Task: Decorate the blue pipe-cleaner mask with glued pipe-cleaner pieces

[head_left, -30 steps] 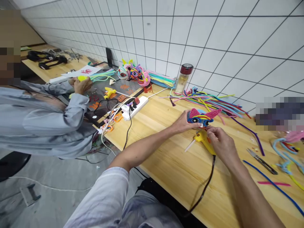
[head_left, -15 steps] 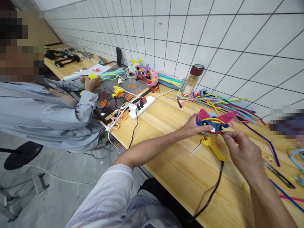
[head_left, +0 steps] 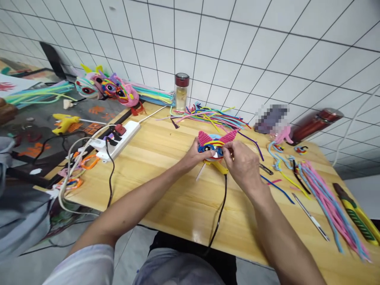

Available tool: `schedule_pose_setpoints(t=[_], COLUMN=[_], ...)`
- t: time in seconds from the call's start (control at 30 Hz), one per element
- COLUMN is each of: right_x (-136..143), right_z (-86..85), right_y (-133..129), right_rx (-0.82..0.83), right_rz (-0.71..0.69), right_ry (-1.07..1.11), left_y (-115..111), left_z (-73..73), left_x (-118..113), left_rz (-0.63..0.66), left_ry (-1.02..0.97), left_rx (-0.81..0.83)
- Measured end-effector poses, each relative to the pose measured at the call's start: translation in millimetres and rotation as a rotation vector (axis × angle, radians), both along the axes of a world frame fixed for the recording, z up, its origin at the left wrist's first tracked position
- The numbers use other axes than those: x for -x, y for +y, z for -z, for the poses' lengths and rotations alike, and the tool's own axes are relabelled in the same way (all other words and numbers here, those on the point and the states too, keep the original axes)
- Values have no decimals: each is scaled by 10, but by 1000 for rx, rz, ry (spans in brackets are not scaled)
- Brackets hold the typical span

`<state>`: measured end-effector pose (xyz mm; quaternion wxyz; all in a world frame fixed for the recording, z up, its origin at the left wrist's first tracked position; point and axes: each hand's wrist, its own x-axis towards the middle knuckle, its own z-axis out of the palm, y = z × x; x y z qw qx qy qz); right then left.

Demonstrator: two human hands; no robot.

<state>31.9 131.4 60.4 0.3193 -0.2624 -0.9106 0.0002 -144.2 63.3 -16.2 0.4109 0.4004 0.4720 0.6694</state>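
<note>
In the head view my left hand [head_left: 194, 155] holds an animal head made of pipe cleaners [head_left: 215, 143], gripping its left side with the thumb across the front. The head has pink pointed ears, a yellow and red brow band and blue-rimmed dark eyes. My right hand [head_left: 242, 160] is closed in a pinch at the head's right side, beside the eye. Whatever is between those fingertips is too small to make out. A yellow glue gun [head_left: 219, 166] lies on the table just below the head, partly hidden, its glue stick pointing left.
Loose pipe cleaners [head_left: 204, 114] lie behind, near a glass bottle [head_left: 181, 95]. A power strip [head_left: 118, 140] and finished heads [head_left: 107, 89] are left. To the right are a craft knife [head_left: 310, 217], pink-blue pipe cleaners [head_left: 326, 206], pliers [head_left: 356, 213] and a red flask [head_left: 316, 124]. A co-worker's sleeve [head_left: 22, 225] shows at left.
My view has swung right, bringing the table's right side into sight and most of the co-worker out. My right hand has moved from the head's lower right edge up to beside the eye.
</note>
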Motion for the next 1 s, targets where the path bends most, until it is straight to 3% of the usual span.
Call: schedule_pose_setpoints(t=[0.5, 0.67, 1.0], right_x=[43, 66, 51], right_z=[104, 121, 102], right_y=[-4, -37, -80], right_rx=[-296, -249, -79], right_rz=[19, 14, -32], right_ry=[-73, -76, -4], left_y=[-24, -28, -18], left_z=[-54, -60, -41], left_x=[-20, -26, -63], left_rz=[15, -55, -71], left_ry=[23, 12, -101], left_rx=[-20, 8, -4])
